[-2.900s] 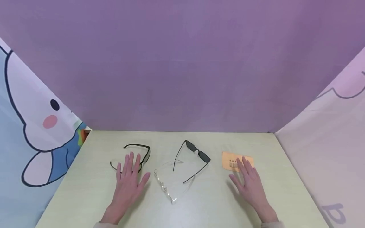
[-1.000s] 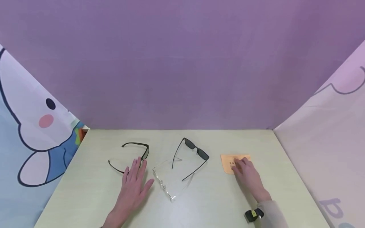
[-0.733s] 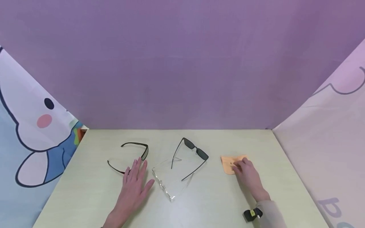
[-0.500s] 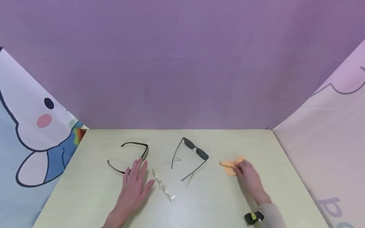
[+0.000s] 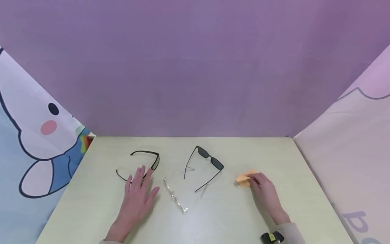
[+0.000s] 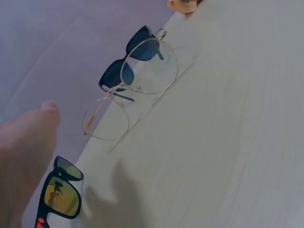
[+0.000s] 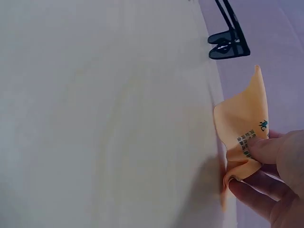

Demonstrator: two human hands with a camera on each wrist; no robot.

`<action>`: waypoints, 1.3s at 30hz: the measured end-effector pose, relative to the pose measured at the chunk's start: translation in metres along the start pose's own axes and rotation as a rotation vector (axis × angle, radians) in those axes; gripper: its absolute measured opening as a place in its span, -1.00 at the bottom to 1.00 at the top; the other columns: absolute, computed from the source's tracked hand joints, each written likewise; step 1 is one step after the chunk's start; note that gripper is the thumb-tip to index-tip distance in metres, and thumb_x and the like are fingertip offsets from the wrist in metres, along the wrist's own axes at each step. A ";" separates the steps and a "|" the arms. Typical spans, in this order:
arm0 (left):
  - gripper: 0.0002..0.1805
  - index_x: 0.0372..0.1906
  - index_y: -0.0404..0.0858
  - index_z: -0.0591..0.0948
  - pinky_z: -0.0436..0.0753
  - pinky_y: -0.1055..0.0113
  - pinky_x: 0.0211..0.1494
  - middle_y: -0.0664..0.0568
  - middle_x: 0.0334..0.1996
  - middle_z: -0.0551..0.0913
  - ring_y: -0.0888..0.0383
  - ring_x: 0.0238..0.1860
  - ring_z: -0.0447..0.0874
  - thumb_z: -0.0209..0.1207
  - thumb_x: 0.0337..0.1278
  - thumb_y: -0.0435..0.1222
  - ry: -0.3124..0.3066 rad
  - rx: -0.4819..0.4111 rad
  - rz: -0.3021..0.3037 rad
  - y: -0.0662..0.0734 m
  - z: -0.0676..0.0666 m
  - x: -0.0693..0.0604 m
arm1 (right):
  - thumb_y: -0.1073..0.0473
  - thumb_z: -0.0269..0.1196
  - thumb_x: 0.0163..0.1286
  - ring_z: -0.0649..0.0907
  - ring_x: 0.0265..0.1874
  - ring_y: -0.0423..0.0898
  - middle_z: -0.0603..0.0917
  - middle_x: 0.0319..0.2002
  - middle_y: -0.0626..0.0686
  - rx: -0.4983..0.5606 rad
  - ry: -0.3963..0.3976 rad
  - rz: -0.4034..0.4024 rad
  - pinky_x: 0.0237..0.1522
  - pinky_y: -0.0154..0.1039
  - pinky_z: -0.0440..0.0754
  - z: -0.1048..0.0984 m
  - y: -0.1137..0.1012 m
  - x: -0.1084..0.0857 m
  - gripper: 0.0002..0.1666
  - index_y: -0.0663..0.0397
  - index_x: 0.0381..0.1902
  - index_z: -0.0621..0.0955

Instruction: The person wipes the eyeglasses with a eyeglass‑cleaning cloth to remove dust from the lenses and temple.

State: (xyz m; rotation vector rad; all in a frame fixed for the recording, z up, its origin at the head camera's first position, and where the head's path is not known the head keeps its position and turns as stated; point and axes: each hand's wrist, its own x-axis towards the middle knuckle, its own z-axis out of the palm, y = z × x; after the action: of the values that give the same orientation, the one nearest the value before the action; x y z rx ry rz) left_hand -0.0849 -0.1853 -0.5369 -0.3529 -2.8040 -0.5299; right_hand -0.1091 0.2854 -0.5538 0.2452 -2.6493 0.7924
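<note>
A person's right hand (image 5: 268, 195) pinches a creased orange cloth (image 5: 243, 179) between thumb and fingers at the right side of a pale counter (image 5: 219, 217); dark printed characters show on the cloth beside the thumb in the right wrist view. The left hand (image 5: 134, 200), fingers extended and thumb spread wide, is over black-framed glasses (image 5: 155, 163) at the counter's left, partly covering them; whether it touches them cannot be told. The left wrist view shows their yellow-green lenses and a red mark on one temple. Between the hands, gold wire-rimmed eyeglasses (image 5: 172, 195) with round lenses lie in front of black sunglasses (image 5: 216, 163), all three pairs with temples unfolded. A black device (image 5: 268, 238) sits by the right sleeve (image 5: 290, 234). A purple backdrop (image 5: 195, 67) rises behind the counter, with a cartoon-printed sheet (image 5: 41, 173) at left.
</note>
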 end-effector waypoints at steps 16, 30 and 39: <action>-0.55 0.09 -0.48 0.65 0.54 -0.18 0.20 -0.33 0.13 0.67 -0.28 0.20 0.60 0.32 0.31 -0.19 0.085 0.099 -0.013 -0.026 -0.012 0.001 | 0.57 0.41 0.19 0.61 -0.35 -0.25 0.68 -0.29 0.00 0.064 0.089 -0.124 -0.28 -0.65 0.51 -0.002 -0.013 0.007 -0.66 0.19 -0.10 0.71; -0.86 -0.31 -0.42 0.65 0.67 -0.02 -0.16 -0.21 -0.30 0.71 -0.18 -0.23 0.69 0.38 0.12 -0.42 0.157 0.189 0.107 -0.038 -0.010 0.005 | 0.67 0.43 0.04 0.68 -0.30 -0.12 0.68 -0.21 0.03 0.052 0.115 -0.224 -0.19 -0.67 0.53 -0.001 -0.024 0.007 -0.50 0.09 -0.14 0.76; -0.87 -0.37 -0.38 0.61 0.70 0.07 -0.23 -0.10 -0.44 0.65 -0.06 -0.38 0.66 0.36 0.12 -0.43 0.076 0.212 0.188 -0.038 -0.015 0.007 | 0.67 0.44 0.03 0.69 -0.26 -0.10 0.67 -0.20 0.03 0.072 0.107 -0.235 -0.12 -0.67 0.53 0.001 -0.031 0.005 -0.50 0.11 -0.14 0.76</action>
State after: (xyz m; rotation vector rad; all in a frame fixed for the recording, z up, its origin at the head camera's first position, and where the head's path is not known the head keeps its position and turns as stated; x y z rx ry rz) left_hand -0.0995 -0.2244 -0.5330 -0.5313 -2.6839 -0.1974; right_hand -0.1059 0.2589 -0.5368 0.5082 -2.4377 0.7999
